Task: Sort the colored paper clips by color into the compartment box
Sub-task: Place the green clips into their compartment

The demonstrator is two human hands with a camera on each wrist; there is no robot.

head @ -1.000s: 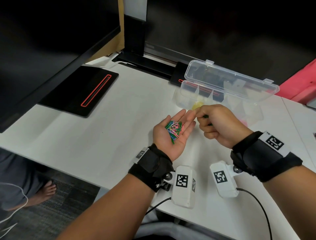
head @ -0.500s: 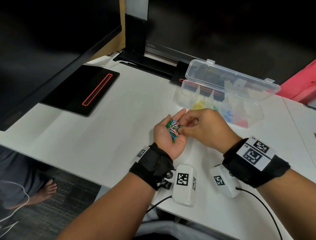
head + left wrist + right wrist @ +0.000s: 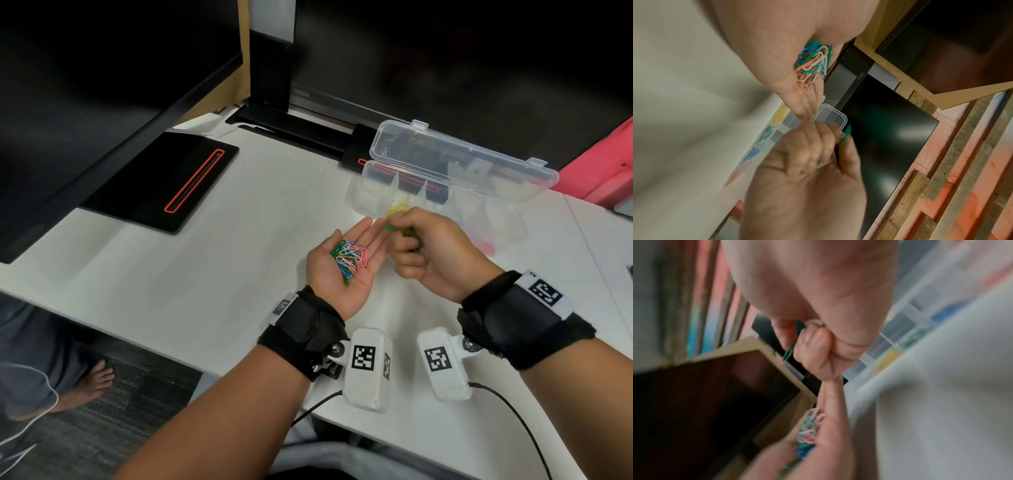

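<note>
Since half second ago, right hand (image 3: pixel 442 253) lifts off pile, now pinching green paper clip (image 3: pixel 388 228) just past left fingertips (image 3: pixel 368 224); other fingers curled, perhaps hiding more green clips, view blurred. Left hand (image 3: pixel 342 270) lies flat, palm up, relaxed, cradling mixed clip pile (image 3: pixel 347 258). Clear compartment box (image 3: pixel 376 205) sits lid-open just beyond both hands. We keep left palm level so pile stays put. We carry green clip low over box, release only above compartment already holding green (image 3: pixel 767 132), between yellow and blue ones.
</note>
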